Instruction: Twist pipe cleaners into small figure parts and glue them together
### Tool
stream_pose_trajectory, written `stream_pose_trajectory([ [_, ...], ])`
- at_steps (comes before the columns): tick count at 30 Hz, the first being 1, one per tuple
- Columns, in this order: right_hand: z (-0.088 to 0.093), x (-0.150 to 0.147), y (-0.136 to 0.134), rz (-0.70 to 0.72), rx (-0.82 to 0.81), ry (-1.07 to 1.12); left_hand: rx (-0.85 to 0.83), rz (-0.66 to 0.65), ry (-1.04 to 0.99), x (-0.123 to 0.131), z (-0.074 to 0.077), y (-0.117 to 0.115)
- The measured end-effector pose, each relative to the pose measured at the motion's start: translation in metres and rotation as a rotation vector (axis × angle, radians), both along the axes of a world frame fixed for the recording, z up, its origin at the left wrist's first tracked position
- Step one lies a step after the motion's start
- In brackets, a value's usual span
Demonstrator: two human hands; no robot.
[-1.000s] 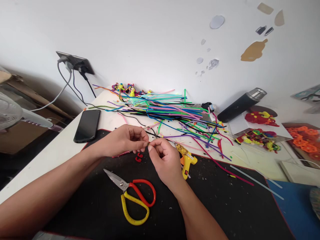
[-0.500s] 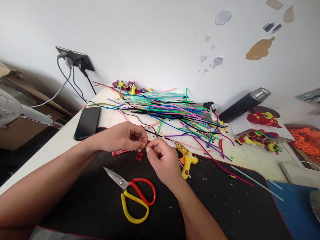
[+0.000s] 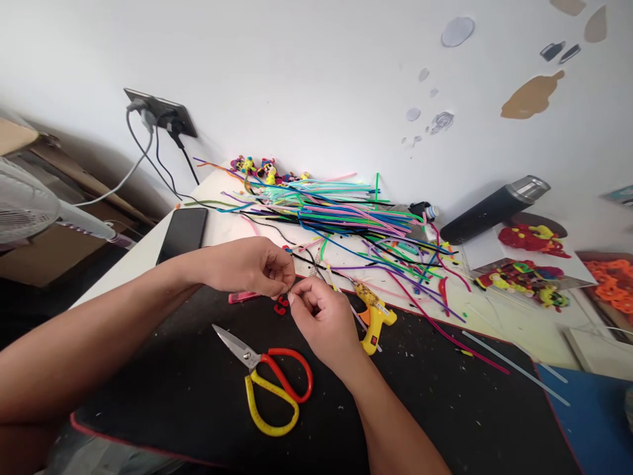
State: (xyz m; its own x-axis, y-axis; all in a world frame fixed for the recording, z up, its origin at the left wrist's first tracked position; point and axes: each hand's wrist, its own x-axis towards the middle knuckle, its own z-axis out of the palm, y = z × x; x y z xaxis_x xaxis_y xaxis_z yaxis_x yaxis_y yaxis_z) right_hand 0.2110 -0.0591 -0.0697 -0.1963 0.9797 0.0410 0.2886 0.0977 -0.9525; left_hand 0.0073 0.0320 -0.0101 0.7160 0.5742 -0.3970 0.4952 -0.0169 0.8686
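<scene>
My left hand and my right hand meet fingertip to fingertip above a black mat, both pinched on a tiny piece that I cannot make out. A small red piece lies on the mat just below the pinch. Red-and-yellow scissors lie shut on the mat nearer to me. A yellow glue gun rests right of my right hand. A pink item pokes out under my left hand.
A heap of coloured pipe cleaners covers the back of the white table. A black phone lies at the left, cables run to a wall socket. A dark flask and finished coloured figures sit at the right.
The view has shifted slightly, so everything sits a little further right in the frame. Both hands stay pinched together, the right fingers curled a bit lower.
</scene>
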Motion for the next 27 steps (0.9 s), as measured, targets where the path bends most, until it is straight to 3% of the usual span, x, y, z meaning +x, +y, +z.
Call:
stream_pose_trajectory([
  [7, -0.001, -0.001, -0.002, 0.035, -0.028, 0.021, 0.024, -0.036, 0.034, -0.006, 0.0, -0.002],
  [18, -0.009, -0.003, 0.001, 0.043, -0.033, -0.032, 0.297, -0.074, 0.089, -0.003, 0.002, -0.011],
  [27, -0.004, -0.003, 0.002, -0.006, -0.054, -0.001, 0.322, 0.023, 0.07, -0.003, -0.006, -0.018],
])
